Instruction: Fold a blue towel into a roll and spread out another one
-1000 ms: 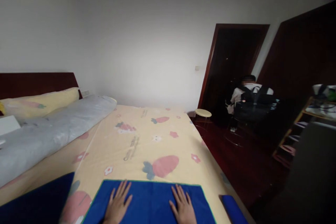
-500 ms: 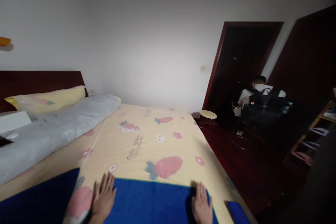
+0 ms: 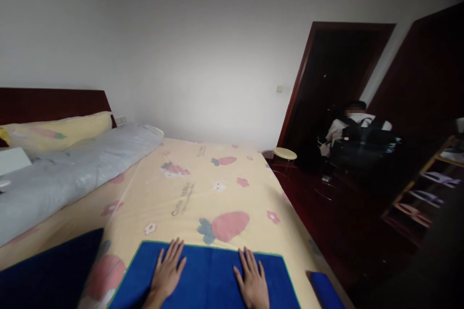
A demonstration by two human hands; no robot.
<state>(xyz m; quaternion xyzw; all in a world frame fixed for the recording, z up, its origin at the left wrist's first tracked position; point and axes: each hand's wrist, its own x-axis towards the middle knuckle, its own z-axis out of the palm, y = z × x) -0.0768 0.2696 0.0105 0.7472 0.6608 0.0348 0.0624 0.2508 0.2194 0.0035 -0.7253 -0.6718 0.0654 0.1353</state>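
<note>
A blue cloth (image 3: pixel 208 275) with a thin green edge lies flat on the bed, at the bottom middle of the head view. My left hand (image 3: pixel 168 270) rests palm down on its left part, fingers spread, the tips at the cloth's far edge. On the right part lies my right hand (image 3: pixel 253 275), also palm down with fingers apart. Neither hand holds anything. A darker blue cloth (image 3: pixel 50 270) is spread to the left, and a folded blue piece (image 3: pixel 324 289) sits near the bed's right edge. The near end of the middle cloth is out of view.
The bed (image 3: pixel 217 203) has a yellow sheet with carrot prints. A long grey roll (image 3: pixel 83 164) and a yellow pillow (image 3: pixel 65 130) lie near the headboard (image 3: pixel 54 104). At right are a stool (image 3: pixel 284 154), a seated person (image 3: pixel 357 125) and a shoe rack (image 3: pixel 427 183).
Both hands have moved inward over the cloth from its left and right edges. Its far left corner, hidden before, now shows. The view has shifted slightly.
</note>
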